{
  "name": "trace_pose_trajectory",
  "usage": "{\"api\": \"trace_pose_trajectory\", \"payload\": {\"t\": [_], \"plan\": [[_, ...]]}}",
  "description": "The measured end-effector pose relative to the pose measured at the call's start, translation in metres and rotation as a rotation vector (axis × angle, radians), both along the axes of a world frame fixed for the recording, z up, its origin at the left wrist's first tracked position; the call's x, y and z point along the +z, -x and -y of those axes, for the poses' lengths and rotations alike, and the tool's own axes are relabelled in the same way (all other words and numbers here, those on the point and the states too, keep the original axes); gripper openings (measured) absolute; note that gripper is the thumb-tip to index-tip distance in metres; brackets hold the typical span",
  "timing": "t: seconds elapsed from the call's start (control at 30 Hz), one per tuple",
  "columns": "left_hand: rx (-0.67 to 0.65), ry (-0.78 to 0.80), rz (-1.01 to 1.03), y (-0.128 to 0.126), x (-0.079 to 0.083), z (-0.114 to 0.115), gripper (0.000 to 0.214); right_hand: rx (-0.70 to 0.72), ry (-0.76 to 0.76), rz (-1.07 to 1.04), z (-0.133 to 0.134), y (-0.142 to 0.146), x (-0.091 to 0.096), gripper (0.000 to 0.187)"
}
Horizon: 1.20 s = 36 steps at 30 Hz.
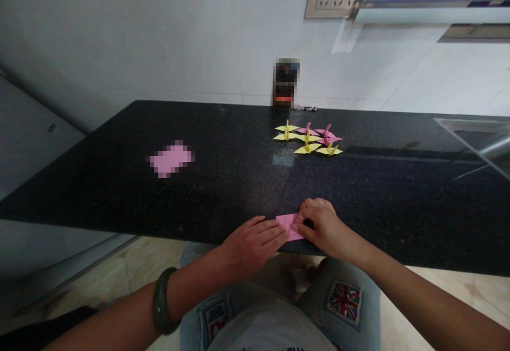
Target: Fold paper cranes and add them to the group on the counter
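Observation:
A small folded sheet of pink origami paper (295, 236) lies at the front edge of the dark countertop (223, 181). From the left, my left hand (255, 242) rests flat with its fingers stretched out, the fingertips pressing on the paper. My right hand (324, 229) has its thumb and index finger closed on the paper's right part, which they partly cover. Farther back, several yellow paper cranes (306, 149) and pink paper cranes (327, 132) stand grouped together.
A blurred pink paper piece (170, 159) lies on the left of the counter. Against the wall stands a pixelated dark object (286, 83) with a beaded strand (306, 108) beside it. A glossy, metal-edged panel (478, 138) is at the right.

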State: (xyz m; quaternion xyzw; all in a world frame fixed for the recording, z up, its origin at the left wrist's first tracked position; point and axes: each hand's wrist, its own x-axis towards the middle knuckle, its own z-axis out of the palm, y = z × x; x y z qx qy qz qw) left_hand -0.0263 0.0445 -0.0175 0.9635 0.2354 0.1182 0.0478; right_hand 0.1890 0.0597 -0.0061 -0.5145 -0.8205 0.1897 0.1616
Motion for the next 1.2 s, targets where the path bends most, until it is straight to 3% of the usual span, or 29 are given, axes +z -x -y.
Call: {"api": "trace_pose_trajectory", "payload": {"t": [0.47,0.67,0.93,1.2], "plan": [[0.027,-0.122,-0.022,-0.0045,-0.0069,0.0086,0.032,-0.002,0.002,-0.035,0.0003,0.0016,0.0007,0.007],[0.021,-0.081,-0.012,-0.004,-0.0065,0.009,0.034,-0.026,0.003,-0.019,0.0021,0.0046,0.003,0.009],[0.112,0.108,0.056,-0.003,-0.0008,0.0059,0.036,-0.002,-0.006,-0.02,0.001,0.0029,0.0031,0.009],[0.072,0.034,0.027,-0.0028,-0.0026,0.0062,0.036,-0.005,-0.042,-0.007,0.0017,0.004,0.0018,0.01]]}}
